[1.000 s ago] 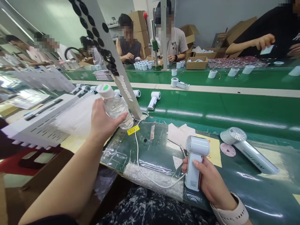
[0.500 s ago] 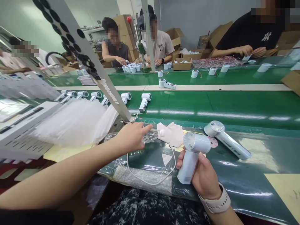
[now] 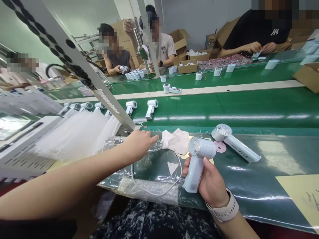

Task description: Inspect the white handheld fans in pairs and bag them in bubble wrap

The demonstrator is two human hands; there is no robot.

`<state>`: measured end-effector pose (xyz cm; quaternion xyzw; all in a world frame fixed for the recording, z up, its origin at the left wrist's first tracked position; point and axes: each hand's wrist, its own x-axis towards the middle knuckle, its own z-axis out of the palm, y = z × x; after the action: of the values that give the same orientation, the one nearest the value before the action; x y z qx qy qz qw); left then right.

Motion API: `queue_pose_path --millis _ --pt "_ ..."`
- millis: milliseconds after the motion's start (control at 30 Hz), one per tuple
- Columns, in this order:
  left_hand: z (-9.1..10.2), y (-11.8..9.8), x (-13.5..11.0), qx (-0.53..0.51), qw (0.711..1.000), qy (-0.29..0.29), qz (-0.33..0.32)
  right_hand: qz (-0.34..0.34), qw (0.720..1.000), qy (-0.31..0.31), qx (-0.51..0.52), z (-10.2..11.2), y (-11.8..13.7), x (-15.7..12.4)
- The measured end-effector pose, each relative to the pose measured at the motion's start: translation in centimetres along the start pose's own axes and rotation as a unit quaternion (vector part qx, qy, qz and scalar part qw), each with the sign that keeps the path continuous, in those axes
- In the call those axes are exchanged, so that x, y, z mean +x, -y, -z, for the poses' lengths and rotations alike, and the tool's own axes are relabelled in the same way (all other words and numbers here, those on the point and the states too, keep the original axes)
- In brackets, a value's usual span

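My right hand (image 3: 211,181) grips a white handheld fan (image 3: 194,171) by its handle, the round grille end up and tilted toward the left. Under my left hand (image 3: 141,146) lies a clear plastic bottle (image 3: 157,146) on its side, with a pale cloth (image 3: 178,142) at its neck end. The fingers curl over the bottle, the index finger stretched along it; the thumb is mostly hidden. Another white fan (image 3: 240,146), with lettering on its handle, lies to the right. A white cable (image 3: 149,192) loops over the mat between my hands.
A slanted metal post (image 3: 107,99) rises at left, beside a stack of thin white sheets (image 3: 72,132). Several fans, one of them a white fan (image 3: 151,109), lie on the green conveyor belt (image 3: 189,109). Co-workers sit across it. Bubble wrap (image 3: 147,191) lies at the near edge.
The view has shifted slightly, so most things sit further left. My left hand has moved slightly right along the bottle. The right hand still holds the fan. Across the belt, a co-worker's arm has risen.
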<state>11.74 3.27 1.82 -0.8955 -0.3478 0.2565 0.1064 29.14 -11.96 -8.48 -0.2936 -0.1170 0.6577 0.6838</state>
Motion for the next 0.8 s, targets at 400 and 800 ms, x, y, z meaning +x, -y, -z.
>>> queue_pose_path --millis 400,800 --pt "-2.0 4.1 -2.0 -0.309 0.937 -0.044 0.156 -0.015 0.999 -0.028 -0.025 -0.2 -0.2 -0.1" --pt "-6.2 8.7 -5.9 -0.374 0.736 -0.310 0.472 -0.050 0.996 -0.004 -0.067 1.4 -0.3 0.4"
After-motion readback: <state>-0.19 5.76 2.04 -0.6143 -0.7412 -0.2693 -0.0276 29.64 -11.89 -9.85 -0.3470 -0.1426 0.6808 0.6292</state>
